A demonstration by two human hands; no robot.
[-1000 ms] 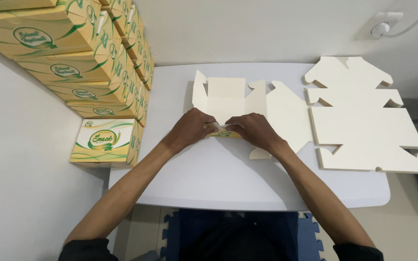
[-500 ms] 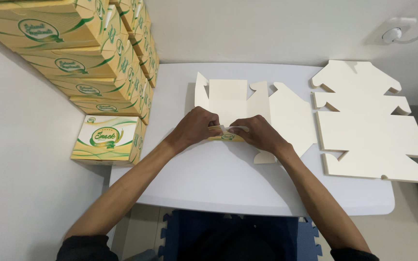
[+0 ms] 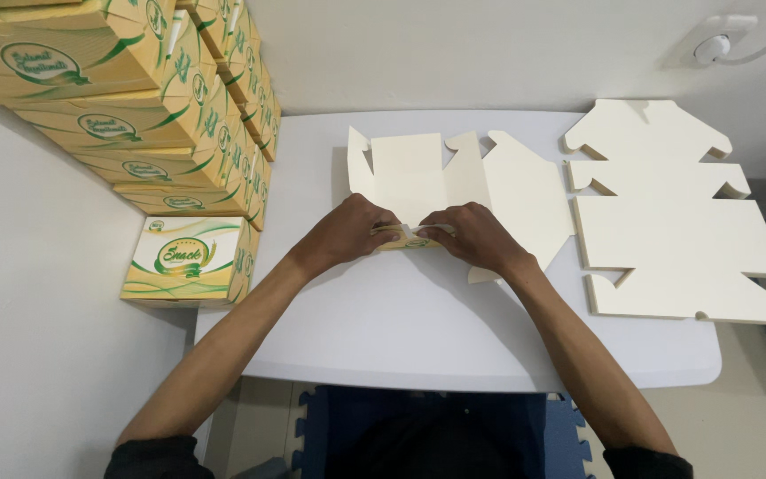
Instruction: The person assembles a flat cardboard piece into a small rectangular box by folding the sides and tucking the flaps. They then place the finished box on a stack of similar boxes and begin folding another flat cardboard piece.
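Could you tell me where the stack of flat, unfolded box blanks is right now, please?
In the head view, the stack of flat blanks lies on the right part of the white table, beside the half-folded box under both hands.

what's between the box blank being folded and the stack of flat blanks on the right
Head view: only bare white table between the box blank and the stack of flat blanks.

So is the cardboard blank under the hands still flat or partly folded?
Partly folded: the box blank has its near flap bent up under both hands.
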